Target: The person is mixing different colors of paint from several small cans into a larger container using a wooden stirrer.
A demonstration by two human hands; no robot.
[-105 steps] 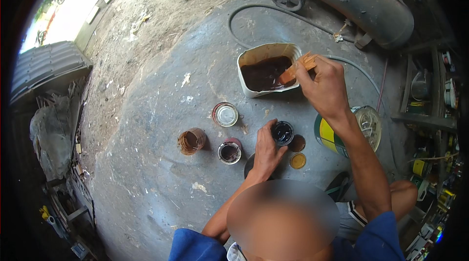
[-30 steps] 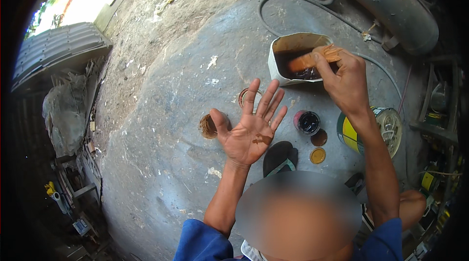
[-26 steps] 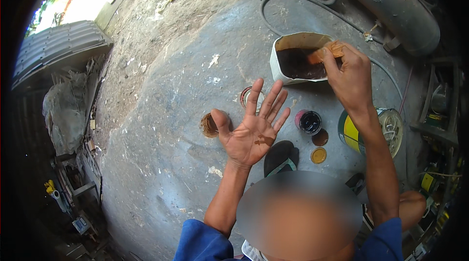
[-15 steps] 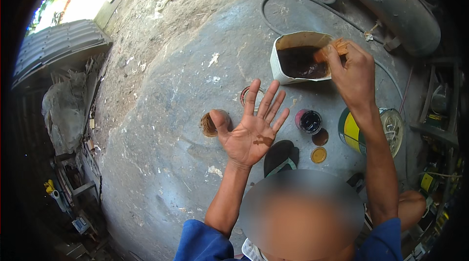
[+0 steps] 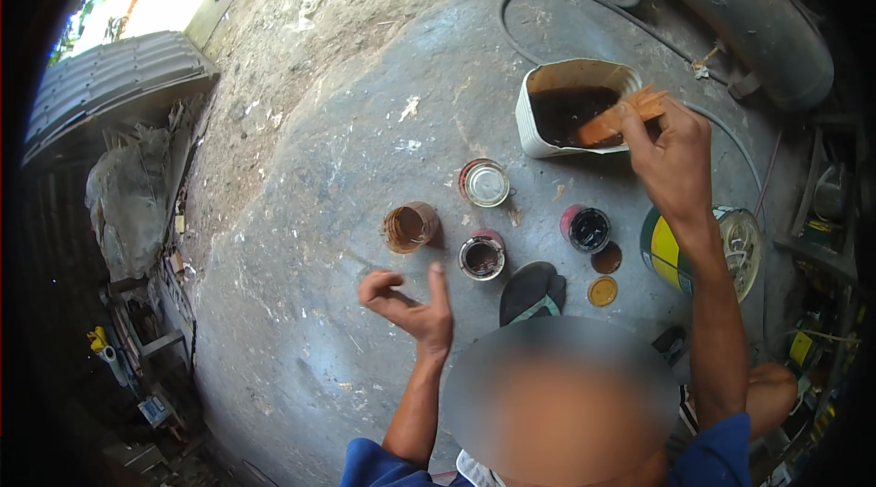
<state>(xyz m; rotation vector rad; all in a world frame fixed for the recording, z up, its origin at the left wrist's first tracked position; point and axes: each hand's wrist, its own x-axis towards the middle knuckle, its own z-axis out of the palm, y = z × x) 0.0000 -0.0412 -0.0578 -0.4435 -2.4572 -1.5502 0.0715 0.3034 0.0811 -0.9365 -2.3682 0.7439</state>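
My right hand (image 5: pixel 677 154) pinches a flat, splintered piece of orange-brown wood (image 5: pixel 602 129). The wood's lower end dips into dark brown liquid inside a cut-open white plastic container (image 5: pixel 533 134). Held in the air at the left, my left hand (image 5: pixel 411 306) is empty, with the thumb raised and the bent fingers apart from it. Just beyond it stands a brown-stained open can (image 5: pixel 393 230). A small open can (image 5: pixel 482 278) with dark residue is to its right, near a closed can with a silver lid (image 5: pixel 484 184).
A pink-sided can (image 5: pixel 568 222) of black liquid sits near a gold lid (image 5: pixel 602 292). At the right lies a yellow-green bucket (image 5: pixel 666 253). A hose (image 5: pixel 504 8) curves behind the container, below a large tank (image 5: pixel 739 13). A sandal (image 5: pixel 526 291) shows in front.
My left hand has turned from a spread palm, lowered and moved left, uncovering the small open can. My right hand has shifted slightly, and more of the wood shows.
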